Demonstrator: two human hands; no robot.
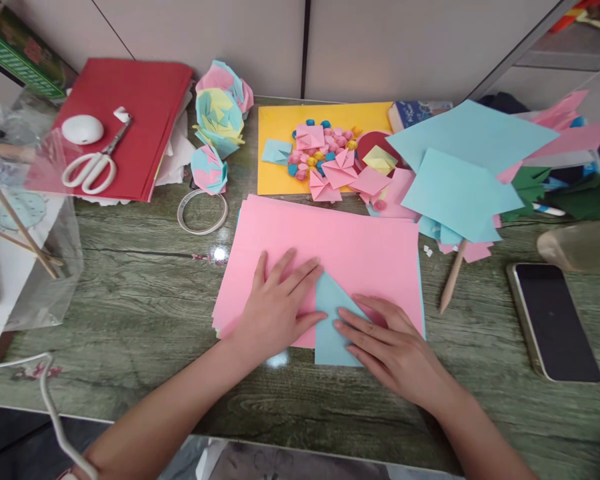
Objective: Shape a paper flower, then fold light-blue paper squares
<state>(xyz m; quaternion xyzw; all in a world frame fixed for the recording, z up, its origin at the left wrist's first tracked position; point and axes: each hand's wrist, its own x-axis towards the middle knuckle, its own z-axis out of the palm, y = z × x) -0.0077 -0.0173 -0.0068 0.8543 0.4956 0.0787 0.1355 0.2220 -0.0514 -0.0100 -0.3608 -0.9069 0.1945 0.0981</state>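
Note:
A light blue sheet of paper (333,343), folded into a triangle, lies over the front right part of a stack of pink paper (330,233). Its lower edge hangs past the stack onto the table. My left hand (275,303) rests flat on the pink stack with fingers spread, its fingertips at the triangle's left edge and upper tip. On the triangle's sloping right side lies my right hand (393,340), fingers stretched out and pressing down on the paper. The palm hides the triangle's right corner.
Behind the stack, a yellow sheet (275,180) bears small folded pieces and paper balls. White scissors (97,167) and a white case (83,129) lie on a red folder (155,93). A tape roll (203,212), paper flowers (219,117), blue sheets (460,193), a wooden stick (453,280) and a phone (554,320) surround it.

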